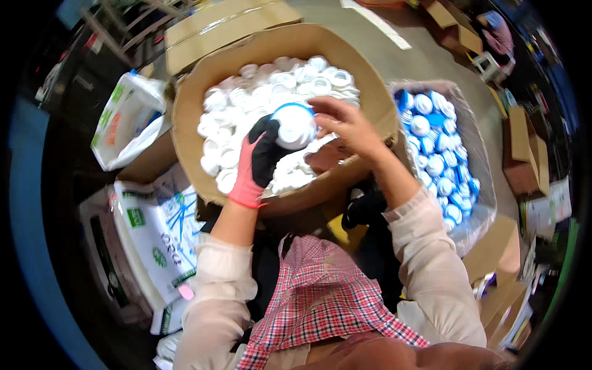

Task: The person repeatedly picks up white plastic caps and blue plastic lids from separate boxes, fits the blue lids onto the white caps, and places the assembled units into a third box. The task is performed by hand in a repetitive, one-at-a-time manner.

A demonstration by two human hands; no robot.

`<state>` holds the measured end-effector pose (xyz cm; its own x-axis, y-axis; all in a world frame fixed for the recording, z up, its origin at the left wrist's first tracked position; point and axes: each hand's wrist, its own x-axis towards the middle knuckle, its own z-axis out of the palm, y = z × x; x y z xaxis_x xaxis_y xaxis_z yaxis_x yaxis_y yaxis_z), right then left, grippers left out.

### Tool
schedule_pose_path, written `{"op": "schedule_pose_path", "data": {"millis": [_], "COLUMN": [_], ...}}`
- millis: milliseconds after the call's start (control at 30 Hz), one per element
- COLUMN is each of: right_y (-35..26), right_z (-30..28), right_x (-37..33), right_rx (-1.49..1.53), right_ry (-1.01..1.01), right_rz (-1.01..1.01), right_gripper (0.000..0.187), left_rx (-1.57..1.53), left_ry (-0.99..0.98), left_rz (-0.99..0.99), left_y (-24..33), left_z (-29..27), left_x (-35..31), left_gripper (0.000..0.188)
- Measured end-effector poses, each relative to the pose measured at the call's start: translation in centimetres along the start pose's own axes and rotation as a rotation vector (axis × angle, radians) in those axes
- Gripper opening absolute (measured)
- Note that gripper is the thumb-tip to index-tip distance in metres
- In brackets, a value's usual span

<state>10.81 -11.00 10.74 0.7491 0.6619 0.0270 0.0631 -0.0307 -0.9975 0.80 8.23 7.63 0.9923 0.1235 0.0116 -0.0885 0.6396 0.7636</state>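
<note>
My left hand [262, 157], in a pink glove with black palm and fingers, is closed around a white plastic cap with a blue rim [296, 128]. This cap is held up over a large cardboard box [376, 80] full of loose white plastic caps [271, 92]. My bare right hand [345, 126] is at the cap's right side, its fingers curved and apart. Whether those fingertips touch the blue rim, I cannot tell for sure.
To the right stands a plastic-lined box [484, 179] of blue-and-white caps [435, 165]. On the left are a white plastic bag [114, 142] and an open printed sack [145, 228] with thin blue strips [179, 209]. A closed carton [231, 24] sits behind. Another person [496, 34] is far right.
</note>
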Motion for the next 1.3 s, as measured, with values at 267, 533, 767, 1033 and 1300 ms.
{"op": "schedule_pose_path", "data": {"millis": [267,533,767,1033,1300], "right_y": [-0.5,9.3,22.2,28.0,14.4], "right_z": [-0.8,-26.5,-32.5,-32.5,-24.6], "right_x": [-5.2,-29.3,-37.1,-40.6,-28.7], "right_rx": [-0.391,-0.666,-0.423,-0.441,-0.948], "right_ry": [0.131,1.077,1.316,1.188,0.965], "right_rz": [-0.294,0.384,0.965,0.935,0.310], "right_gripper": [0.069,0.077,0.069,0.051,0.029], "left_rx": [0.169,0.911,0.934,0.910,1.246], "left_ry": [-0.084,-0.257,-0.254,-0.239,-0.252], "left_rz": [-0.040,-0.231,-0.303,-0.374,-0.161], "left_y": [-1.1,-4.3,-6.3,-7.9,-6.8], "left_z": [0.4,1.3,1.7,1.4,2.5], "left_x": [-0.5,-0.1,1.1,2.5,1.0], "left_gripper": [0.057,0.036,0.036,0.039,0.026]}}
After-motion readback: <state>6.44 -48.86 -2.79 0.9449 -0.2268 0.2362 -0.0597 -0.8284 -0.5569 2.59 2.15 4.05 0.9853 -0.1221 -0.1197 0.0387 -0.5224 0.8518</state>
